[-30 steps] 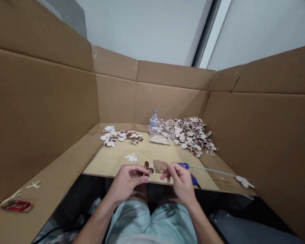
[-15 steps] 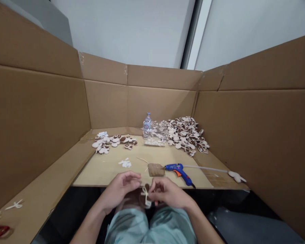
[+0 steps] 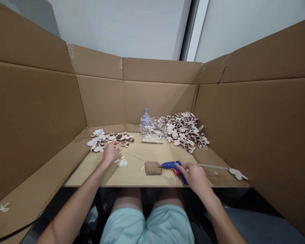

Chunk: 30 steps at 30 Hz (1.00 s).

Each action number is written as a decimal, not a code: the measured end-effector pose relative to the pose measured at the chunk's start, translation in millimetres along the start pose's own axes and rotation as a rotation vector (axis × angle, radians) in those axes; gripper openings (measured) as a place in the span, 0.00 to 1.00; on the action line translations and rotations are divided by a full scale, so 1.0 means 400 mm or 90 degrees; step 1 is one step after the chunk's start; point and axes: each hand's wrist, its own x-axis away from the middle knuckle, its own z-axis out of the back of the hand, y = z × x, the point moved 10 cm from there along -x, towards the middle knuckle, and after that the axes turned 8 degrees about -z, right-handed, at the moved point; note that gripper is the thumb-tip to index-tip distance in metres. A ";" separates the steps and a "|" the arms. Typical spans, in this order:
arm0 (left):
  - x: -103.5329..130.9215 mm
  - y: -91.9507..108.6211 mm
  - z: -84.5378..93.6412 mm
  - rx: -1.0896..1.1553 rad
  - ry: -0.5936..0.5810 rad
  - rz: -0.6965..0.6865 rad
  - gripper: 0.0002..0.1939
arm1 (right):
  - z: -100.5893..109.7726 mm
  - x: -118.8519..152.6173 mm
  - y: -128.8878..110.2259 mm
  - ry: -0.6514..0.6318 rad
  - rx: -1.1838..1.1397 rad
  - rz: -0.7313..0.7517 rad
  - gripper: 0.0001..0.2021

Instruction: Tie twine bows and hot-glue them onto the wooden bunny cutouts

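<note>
My right hand [image 3: 194,174] is closed around the handle of a blue glue gun [image 3: 170,165] with an orange trigger. The gun lies on the board, its nozzle over a brown wrapped block [image 3: 153,168]. A clear glue stick [image 3: 213,166] runs out of its back. My left hand [image 3: 111,151] reaches out with fingers apart, at the near edge of a small pile of brown and white felt pieces [image 3: 98,144]. Nothing shows in its fingers. Just below this hand lies a little heap of white tags [image 3: 122,161].
A large heap of brown and white bow-tied pieces [image 3: 184,132] stands back right, beside clear plastic packaging [image 3: 152,134] and a water bottle [image 3: 145,119]. Cardboard walls [image 3: 160,98] enclose the board. One white felt piece [image 3: 237,174] lies right; a cream bow [image 3: 1,208] lies far left.
My hands have parted from over my lap. The left has gone forward to the small pile, the right onto the glue gun. The bow-tied piece they worked on is no longer seen there.
</note>
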 end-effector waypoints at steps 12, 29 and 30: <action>-0.165 -0.035 -0.155 -0.092 -0.194 -0.049 0.17 | -0.111 -0.021 0.070 -0.050 0.105 -0.013 0.13; 0.214 0.192 -0.129 0.403 -0.118 0.009 0.17 | 0.038 0.055 -0.064 0.086 -0.134 0.148 0.23; 0.245 0.197 -0.126 0.478 -0.091 0.036 0.18 | 0.043 0.068 -0.074 0.086 -0.139 0.157 0.25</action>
